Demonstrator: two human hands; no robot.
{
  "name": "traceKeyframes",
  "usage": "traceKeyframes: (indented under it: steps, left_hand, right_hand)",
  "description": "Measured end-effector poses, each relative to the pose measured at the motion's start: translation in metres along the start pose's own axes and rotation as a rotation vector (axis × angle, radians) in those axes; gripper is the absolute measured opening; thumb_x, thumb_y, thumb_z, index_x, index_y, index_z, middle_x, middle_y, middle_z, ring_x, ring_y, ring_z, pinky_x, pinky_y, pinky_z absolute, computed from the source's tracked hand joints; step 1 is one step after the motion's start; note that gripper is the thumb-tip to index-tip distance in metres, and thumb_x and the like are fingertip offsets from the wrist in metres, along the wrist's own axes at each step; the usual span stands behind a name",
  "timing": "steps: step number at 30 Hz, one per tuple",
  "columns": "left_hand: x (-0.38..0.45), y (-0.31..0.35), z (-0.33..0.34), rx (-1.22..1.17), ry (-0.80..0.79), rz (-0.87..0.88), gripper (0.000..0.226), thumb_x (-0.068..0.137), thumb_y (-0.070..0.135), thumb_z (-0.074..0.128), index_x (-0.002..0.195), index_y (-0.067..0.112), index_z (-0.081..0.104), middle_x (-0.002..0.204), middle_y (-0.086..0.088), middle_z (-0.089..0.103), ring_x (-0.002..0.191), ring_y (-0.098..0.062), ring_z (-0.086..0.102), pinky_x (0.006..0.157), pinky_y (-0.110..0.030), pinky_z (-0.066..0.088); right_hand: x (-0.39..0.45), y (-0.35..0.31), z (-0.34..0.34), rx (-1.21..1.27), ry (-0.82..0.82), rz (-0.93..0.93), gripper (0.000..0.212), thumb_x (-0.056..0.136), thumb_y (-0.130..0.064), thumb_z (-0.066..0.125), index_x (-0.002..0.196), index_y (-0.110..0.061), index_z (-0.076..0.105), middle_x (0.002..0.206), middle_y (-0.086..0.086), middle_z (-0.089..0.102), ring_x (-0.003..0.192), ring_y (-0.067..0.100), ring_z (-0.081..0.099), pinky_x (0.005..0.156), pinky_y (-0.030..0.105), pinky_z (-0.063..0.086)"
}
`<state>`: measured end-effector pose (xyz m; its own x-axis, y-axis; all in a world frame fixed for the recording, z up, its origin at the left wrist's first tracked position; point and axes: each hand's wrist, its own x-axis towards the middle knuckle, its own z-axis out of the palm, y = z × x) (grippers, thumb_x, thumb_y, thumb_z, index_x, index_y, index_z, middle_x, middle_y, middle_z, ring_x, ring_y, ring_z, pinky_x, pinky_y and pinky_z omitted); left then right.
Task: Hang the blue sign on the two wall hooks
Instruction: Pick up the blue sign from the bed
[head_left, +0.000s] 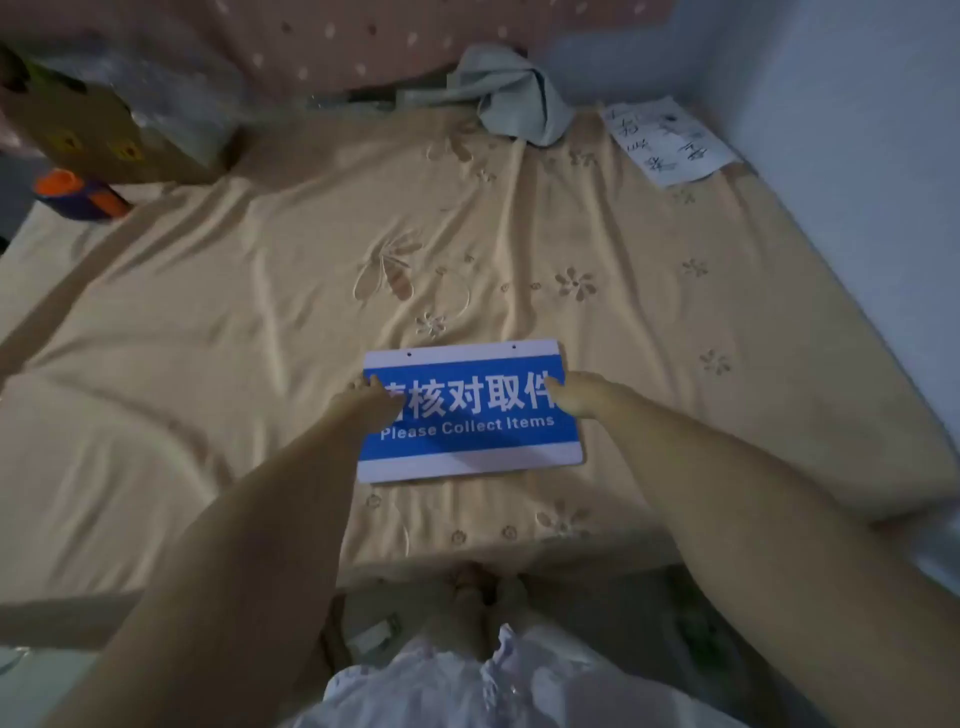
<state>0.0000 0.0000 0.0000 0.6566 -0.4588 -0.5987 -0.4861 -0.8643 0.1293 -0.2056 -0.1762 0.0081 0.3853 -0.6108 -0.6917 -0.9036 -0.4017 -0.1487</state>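
The flat rectangular blue sign (470, 413), with white bands along its top and bottom edges, white Chinese characters and the line "Please Collect Items", lies face up on the tan flower-embroidered bedsheet (260, 291), near the edge of the bed closest to the person. Two small holes (409, 354) sit in the upper white band, one toward each end; these look like the points meant for the two wall hooks. No hooks are in view.

The left hand (371, 402) rests on the sign's left edge and the right hand (571, 395) on its right edge, fingers laid over the blue face. Both touch the sign, but whether either has closed around an edge cannot be told; the fingers are blurred and the undersides hidden.

The step in hand appears to be picking the sign up. To do it well, each hand would best slide its fingertips under a side edge, since the thin panel lies flush on soft cloth, then lift evenly and keep the holed band uppermost so both holes can meet the hooks together.

Counted: one sign, two holes, two hands. Farther out there is one crumpled grey-green cloth (511, 93) at the far side of the bed, one white paper sheet with handwritten characters (670, 140) by the pale wall, and one orange-and-purple object (83, 195) at the left edge, too blurred to identify.
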Motion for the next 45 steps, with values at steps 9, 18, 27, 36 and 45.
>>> traceKeyframes:
  steps: [9, 18, 27, 36, 45]
  left_hand:
    - [0.002, -0.018, 0.017, -0.215, 0.055, -0.059, 0.057, 0.091, 0.034, 0.042, 0.143, 0.011, 0.035, 0.145, -0.015, 0.043, 0.130, -0.033, 0.044, 0.105, -0.039, 0.040]
    - [0.007, -0.018, 0.038, -0.424, 0.115, -0.201, 0.042, 0.096, 0.022, 0.044, 0.130, -0.002, 0.044, 0.133, -0.022, 0.052, 0.120, -0.038, 0.052, 0.095, -0.042, 0.043]
    - [-0.003, -0.013, 0.044, -0.928, 0.272, -0.201, 0.040, 0.092, 0.029, 0.050, 0.120, 0.003, 0.042, 0.119, -0.016, 0.058, 0.110, -0.034, 0.058, 0.088, -0.041, 0.046]
    - [-0.017, 0.004, 0.006, -1.201, 0.476, 0.129, 0.049, 0.091, 0.029, 0.056, 0.138, 0.018, 0.044, 0.124, 0.007, 0.057, 0.106, -0.012, 0.058, 0.073, -0.012, 0.045]
    - [-0.015, 0.026, -0.051, -1.110, 0.489, 0.427, 0.053, 0.085, 0.031, 0.062, 0.137, 0.028, 0.048, 0.134, 0.007, 0.059, 0.118, -0.012, 0.059, 0.099, -0.036, 0.050]
  right_hand:
    - [0.004, 0.001, 0.019, 0.155, 0.252, 0.151, 0.046, 0.098, -0.036, 0.036, 0.127, -0.003, 0.049, 0.143, 0.016, 0.032, 0.126, 0.031, 0.041, 0.099, 0.038, 0.038]
    - [0.015, 0.007, 0.034, 0.347, 0.231, 0.133, 0.040, 0.092, -0.034, 0.045, 0.124, -0.011, 0.053, 0.130, 0.013, 0.047, 0.110, 0.031, 0.054, 0.089, 0.038, 0.048]
    - [0.017, 0.011, 0.034, 0.745, 0.204, 0.252, 0.050, 0.095, -0.042, 0.040, 0.123, -0.002, 0.051, 0.116, 0.015, 0.063, 0.100, 0.030, 0.063, 0.085, 0.037, 0.051]
    - [0.003, -0.004, -0.001, 1.119, 0.527, -0.181, 0.022, 0.100, -0.029, 0.040, 0.114, -0.012, 0.038, 0.090, -0.006, 0.055, 0.076, 0.012, 0.059, 0.059, 0.021, 0.051]
    - [-0.012, 0.012, -0.016, 1.143, 0.747, -0.311, 0.051, 0.098, -0.035, 0.044, 0.146, -0.024, 0.033, 0.130, -0.001, 0.059, 0.108, 0.014, 0.062, 0.077, 0.016, 0.052]
